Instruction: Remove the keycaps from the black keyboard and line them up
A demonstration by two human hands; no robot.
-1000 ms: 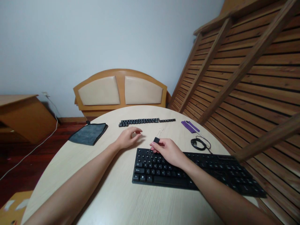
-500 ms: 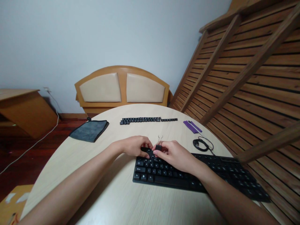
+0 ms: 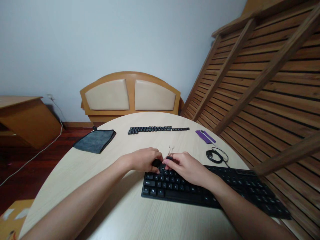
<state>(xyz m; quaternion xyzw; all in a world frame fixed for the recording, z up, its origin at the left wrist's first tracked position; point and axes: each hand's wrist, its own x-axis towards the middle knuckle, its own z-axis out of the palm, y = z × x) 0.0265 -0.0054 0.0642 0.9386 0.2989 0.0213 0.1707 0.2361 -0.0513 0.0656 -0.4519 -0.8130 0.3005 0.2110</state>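
Grips a black-handled wire tool (image 3: 169, 158) in the right hand (image 3: 186, 167), near the centre of the frame, with thumb and fingers closed on the handle. Points two thin wire prongs (image 3: 171, 150) upward from there; hides the lower end among fingers and dark keys. Holds the left hand (image 3: 146, 160) just beside, slightly left of centre, with fingers curled down over the upper left corner of a black keyboard (image 3: 176, 194) and thumb tip at the keys. Cannot tell about anything pinched between left thumb and fingers: too dark and small there. Across the lower right of the frame, that same keyboard, flat on a pale round table (image 3: 150, 220), partly covered by right hand and forearm. At mid-frame, above both hands and well apart from them, loose black keycaps (image 3: 151, 129) in close rows. Left of centre, a dark grey cloth (image 3: 96, 141). Right of centre, purple strips (image 3: 203, 136), with a coiled black cable (image 3: 215, 156) below, near the keyboard's upper edge. Farther back, a padded headboard (image 3: 132, 91) at upper centre and a leaning slatted wooden panel (image 3: 275, 100) filling the right side.
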